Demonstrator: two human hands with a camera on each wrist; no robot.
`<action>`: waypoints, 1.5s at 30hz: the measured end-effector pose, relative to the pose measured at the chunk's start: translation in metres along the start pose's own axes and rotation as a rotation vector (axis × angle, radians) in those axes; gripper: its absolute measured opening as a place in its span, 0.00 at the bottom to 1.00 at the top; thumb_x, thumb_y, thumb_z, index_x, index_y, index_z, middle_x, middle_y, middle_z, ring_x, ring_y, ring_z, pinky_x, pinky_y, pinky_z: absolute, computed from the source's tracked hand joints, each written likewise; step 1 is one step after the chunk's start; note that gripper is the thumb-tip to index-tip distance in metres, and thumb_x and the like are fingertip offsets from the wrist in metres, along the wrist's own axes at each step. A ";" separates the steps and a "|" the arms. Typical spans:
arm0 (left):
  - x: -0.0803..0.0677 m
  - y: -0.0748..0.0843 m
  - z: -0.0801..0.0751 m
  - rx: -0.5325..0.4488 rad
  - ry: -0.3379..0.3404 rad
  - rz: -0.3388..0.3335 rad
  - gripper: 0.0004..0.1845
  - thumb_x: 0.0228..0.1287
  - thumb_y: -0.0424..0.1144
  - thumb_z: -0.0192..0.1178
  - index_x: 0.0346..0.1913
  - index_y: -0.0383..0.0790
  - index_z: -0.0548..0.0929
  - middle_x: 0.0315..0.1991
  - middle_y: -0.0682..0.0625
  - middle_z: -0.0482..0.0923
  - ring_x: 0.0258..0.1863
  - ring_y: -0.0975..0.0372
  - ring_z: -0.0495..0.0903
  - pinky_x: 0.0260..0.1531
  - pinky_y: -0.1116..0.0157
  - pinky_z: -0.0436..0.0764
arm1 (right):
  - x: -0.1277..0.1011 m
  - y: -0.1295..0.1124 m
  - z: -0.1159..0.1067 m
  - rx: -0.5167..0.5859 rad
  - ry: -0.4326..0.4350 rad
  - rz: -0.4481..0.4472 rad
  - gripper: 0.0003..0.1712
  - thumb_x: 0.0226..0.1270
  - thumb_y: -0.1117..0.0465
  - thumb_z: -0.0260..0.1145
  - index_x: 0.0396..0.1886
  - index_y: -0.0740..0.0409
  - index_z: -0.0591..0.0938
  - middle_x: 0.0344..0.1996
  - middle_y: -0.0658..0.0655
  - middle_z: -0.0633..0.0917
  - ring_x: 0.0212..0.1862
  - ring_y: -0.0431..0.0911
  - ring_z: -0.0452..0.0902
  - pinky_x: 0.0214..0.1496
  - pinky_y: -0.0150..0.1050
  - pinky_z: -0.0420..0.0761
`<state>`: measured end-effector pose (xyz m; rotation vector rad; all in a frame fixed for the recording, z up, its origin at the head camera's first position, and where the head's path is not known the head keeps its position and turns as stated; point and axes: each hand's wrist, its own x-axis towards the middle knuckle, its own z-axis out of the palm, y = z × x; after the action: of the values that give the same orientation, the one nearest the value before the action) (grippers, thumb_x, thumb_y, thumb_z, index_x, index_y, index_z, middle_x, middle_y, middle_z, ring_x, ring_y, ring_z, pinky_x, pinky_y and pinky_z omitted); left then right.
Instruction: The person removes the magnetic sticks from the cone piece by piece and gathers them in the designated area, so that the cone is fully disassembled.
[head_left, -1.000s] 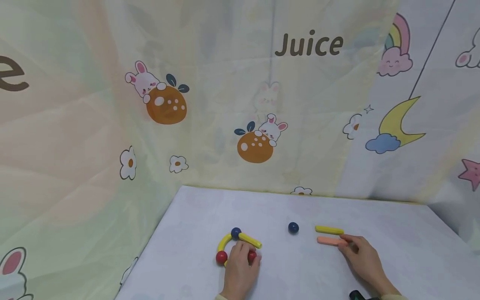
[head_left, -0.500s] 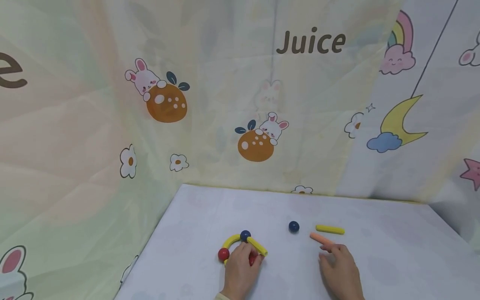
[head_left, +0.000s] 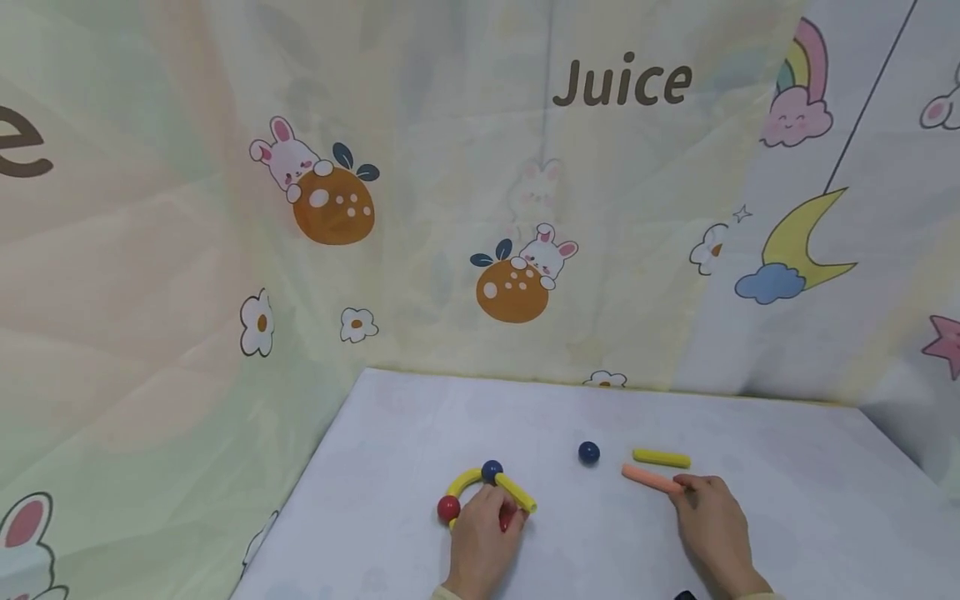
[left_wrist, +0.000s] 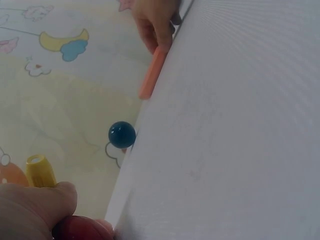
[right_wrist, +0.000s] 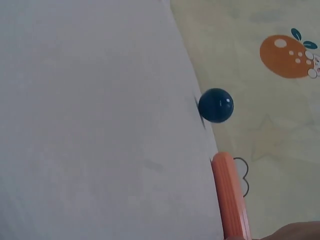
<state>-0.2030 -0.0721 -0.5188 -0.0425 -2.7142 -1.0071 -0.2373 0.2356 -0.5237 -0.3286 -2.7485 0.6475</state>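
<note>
Orange rod was pinched at its near end by the right hand, lying on the table near a loose blue ball. Red ball of the yellow-rod arc was gripped by the left hand. Risk judged: a swung rod could knock the ball rolling.

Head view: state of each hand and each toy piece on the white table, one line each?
Left hand: grips a red ball, mostly hidden under its fingers.
Right hand: fingertips hold the near end of the orange straight stick.
Orange straight stick: lying flat, angled.
Yellow curved stick: flat, joining red ball and dark blue ball.
Yellow short stick: attached to that blue ball.
Loose dark blue ball: free, untouched.
Yellow straight stick: flat, untouched.
</note>
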 end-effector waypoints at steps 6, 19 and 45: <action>0.000 0.000 0.000 0.010 0.010 0.009 0.12 0.55 0.46 0.73 0.28 0.55 0.77 0.24 0.65 0.67 0.25 0.73 0.67 0.27 0.74 0.73 | 0.011 0.017 -0.012 -0.002 -0.023 -0.127 0.14 0.60 0.64 0.70 0.45 0.65 0.85 0.37 0.66 0.80 0.36 0.58 0.78 0.35 0.53 0.75; 0.000 0.002 0.000 0.001 -0.003 -0.005 0.12 0.55 0.46 0.72 0.29 0.55 0.77 0.25 0.65 0.67 0.25 0.72 0.67 0.29 0.75 0.74 | 0.025 0.030 -0.014 0.008 -0.089 -0.081 0.19 0.61 0.69 0.67 0.53 0.70 0.80 0.34 0.62 0.82 0.33 0.51 0.77 0.33 0.47 0.76; -0.005 -0.001 0.002 -0.126 -0.124 0.248 0.07 0.61 0.42 0.68 0.38 0.52 0.80 0.33 0.65 0.73 0.28 0.76 0.69 0.30 0.78 0.75 | -0.078 -0.134 0.012 0.381 -0.204 -0.382 0.18 0.56 0.56 0.76 0.47 0.49 0.83 0.32 0.40 0.80 0.26 0.31 0.68 0.27 0.27 0.73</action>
<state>-0.1985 -0.0717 -0.5224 -0.4663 -2.6628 -1.1295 -0.1894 0.0911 -0.4899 0.3556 -2.6760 1.1144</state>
